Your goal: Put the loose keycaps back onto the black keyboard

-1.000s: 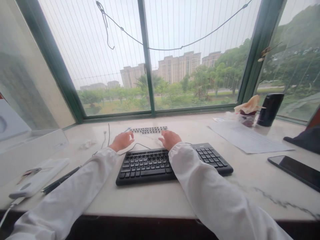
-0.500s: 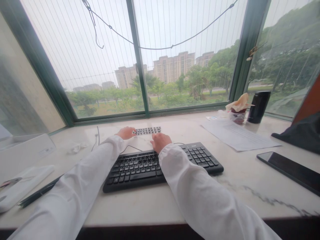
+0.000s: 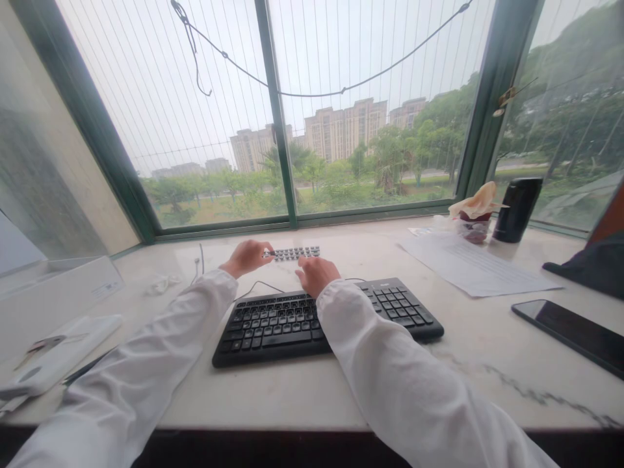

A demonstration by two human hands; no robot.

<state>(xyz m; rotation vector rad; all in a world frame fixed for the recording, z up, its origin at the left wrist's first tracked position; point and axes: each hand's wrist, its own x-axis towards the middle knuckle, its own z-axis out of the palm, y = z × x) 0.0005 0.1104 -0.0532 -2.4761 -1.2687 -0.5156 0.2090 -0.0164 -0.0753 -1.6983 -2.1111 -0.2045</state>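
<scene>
Behind the black keyboard lie small silvery-grey pieces in neat rows, too small to name for certain. My left hand is at the left end of these rows, thumb and fingertip pinched round the end of them. Just in front of the rows is my right hand, above the keyboard's back edge. Its fingers are curled together, and whatever they hold, if anything, is hidden. My right sleeve covers part of the keyboard between the letter keys and the number pad.
On the right are a black phone, paper sheets, a tissue-topped cup and a black bottle. To the left stand a white box and a flat white case. A window rises behind the marble-like counter.
The view has shifted, moving the scene slightly right. My left hand has lifted and its thumb and finger now show pinched at the end of the rows. My right hand stays close in front.
</scene>
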